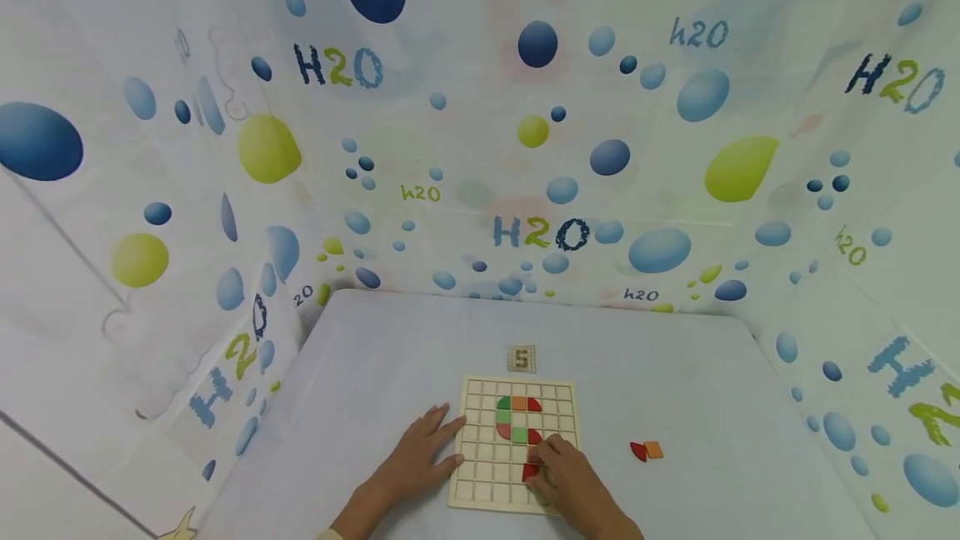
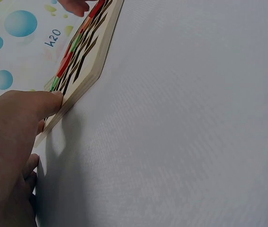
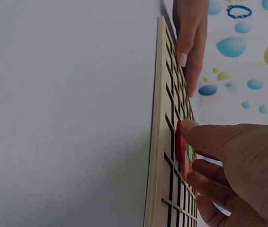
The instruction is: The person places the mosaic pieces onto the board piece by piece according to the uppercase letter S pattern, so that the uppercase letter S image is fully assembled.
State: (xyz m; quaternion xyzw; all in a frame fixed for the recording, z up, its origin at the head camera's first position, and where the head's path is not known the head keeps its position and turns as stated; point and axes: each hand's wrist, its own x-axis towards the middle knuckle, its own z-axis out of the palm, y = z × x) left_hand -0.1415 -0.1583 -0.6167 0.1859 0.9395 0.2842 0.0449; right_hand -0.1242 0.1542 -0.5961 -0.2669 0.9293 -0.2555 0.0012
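Observation:
A light wooden grid board (image 1: 474, 473) lies on the table. Green, orange and red tiles in it form a curved shape in its upper half. My right hand (image 1: 567, 473) is over the board's lower right, pinching a red quarter-circle tile (image 3: 179, 142) with thumb and fingers. That tile is tilted up at a grid square, its far side hidden by the fingers. At the board's left edge rests my left hand (image 1: 420, 455), fingers extended, the thumb (image 2: 49, 101) touching the rim.
Beyond the board lies a small square card (image 1: 521, 358) marked with an S-like figure. To the right, a loose red tile (image 1: 638, 451) and an orange square tile (image 1: 654, 449) sit on the white table (image 1: 675, 373). Patterned curtains (image 1: 480, 148) surround the table's back and sides.

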